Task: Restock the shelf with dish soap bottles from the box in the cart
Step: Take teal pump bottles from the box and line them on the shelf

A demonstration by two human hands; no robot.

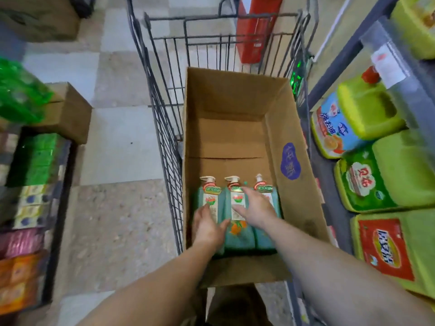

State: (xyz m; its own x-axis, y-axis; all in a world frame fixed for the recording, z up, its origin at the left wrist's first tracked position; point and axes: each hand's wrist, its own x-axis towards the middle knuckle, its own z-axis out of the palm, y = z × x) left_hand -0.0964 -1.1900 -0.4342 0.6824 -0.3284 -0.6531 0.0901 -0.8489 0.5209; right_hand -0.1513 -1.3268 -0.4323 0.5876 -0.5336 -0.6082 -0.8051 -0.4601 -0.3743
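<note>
An open cardboard box (pixel 292 142) sits in a wire cart (pixel 164 114). Three teal dish soap bottles with white pump tops lie side by side at the box's near end: a left bottle (pixel 208 196), a middle bottle (pixel 237 234) and a right bottle (pixel 264 188). My left hand (pixel 207 228) lies on the left bottle, fingers spread, thumb toward the middle bottle. My right hand (pixel 256 208) reaches over the middle and right bottles with fingers extended. Neither hand has a bottle lifted.
The shelf (pixel 334 175) at right holds large green and yellow detergent jugs (pixel 360 118). At left stand a cardboard carton (pixel 68 114) and a low shelf of colourful packs (pixel 30 189). A red box (pixel 254 31) stands beyond the cart. The box's far half is bare.
</note>
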